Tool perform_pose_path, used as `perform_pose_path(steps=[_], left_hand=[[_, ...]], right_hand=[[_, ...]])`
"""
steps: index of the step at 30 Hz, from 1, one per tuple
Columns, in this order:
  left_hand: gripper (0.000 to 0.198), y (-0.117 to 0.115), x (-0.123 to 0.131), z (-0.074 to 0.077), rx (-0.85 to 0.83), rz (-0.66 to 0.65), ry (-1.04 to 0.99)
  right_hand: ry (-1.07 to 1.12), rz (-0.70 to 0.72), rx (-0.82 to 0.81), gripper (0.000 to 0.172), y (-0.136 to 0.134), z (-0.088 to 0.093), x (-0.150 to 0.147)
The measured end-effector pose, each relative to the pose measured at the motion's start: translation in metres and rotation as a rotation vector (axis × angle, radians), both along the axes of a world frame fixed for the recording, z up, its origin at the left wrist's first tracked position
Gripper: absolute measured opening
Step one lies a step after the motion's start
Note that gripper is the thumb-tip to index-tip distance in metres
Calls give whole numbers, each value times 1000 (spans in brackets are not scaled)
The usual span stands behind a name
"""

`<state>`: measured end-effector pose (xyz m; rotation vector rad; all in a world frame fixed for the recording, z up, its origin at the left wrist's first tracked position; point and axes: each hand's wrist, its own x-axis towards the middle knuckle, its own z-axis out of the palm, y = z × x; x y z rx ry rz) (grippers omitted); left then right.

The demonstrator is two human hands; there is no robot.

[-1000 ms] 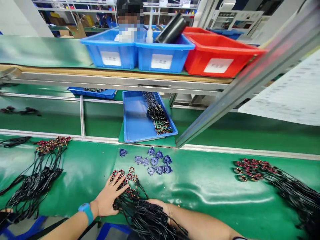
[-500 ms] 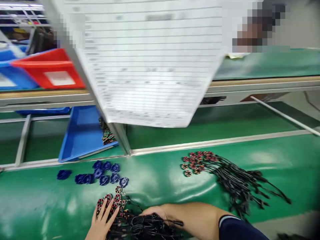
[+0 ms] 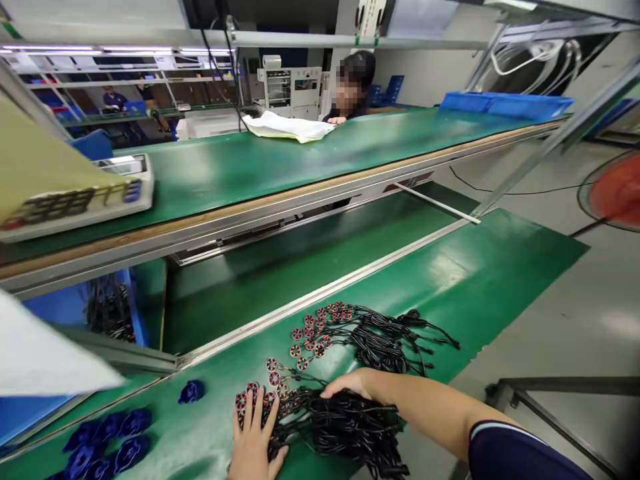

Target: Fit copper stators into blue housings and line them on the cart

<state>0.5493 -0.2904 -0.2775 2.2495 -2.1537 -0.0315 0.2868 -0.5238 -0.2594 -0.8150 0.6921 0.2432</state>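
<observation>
My left hand (image 3: 255,443) lies flat with fingers spread on a cluster of small round red-and-copper motor stators (image 3: 255,397) on the green mat. My right hand (image 3: 350,385) rests curled on top of the tangled bundle of black wires (image 3: 345,427) joined to those stators; its fingers are partly hidden in the wires. A second bunch of stators with black leads (image 3: 350,333) lies just beyond. Blue plastic parts (image 3: 107,443) sit at the lower left, with one lone blue part (image 3: 191,391) nearer my left hand.
A raised green conveyor shelf (image 3: 280,167) carries a calculator (image 3: 75,197) and a white cloth (image 3: 287,127). A person sits behind it. A blue tray (image 3: 65,310) with wired parts lies at left, blue bins (image 3: 505,103) at far right, a red fan (image 3: 617,190) by the floor.
My head has turned far to the right: the bins and hanging sheet have left view, and the bench end and floor appear. Both hands stay on the same stator and wire bundle.
</observation>
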Motion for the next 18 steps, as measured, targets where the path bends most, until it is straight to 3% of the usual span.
perform_pose_path(steps=[4, 11, 18], left_hand=[[95, -67, -33, 6, 41, -86, 34], [100, -160, -70, 16, 187, -209, 28], [102, -238, -121, 8, 180, -269, 23]], right_hand=[[193, 203, 96, 27, -46, -6, -45], [312, 137, 113, 28, -97, -26, -100], [405, 100, -35, 32, -158, -27, -163]])
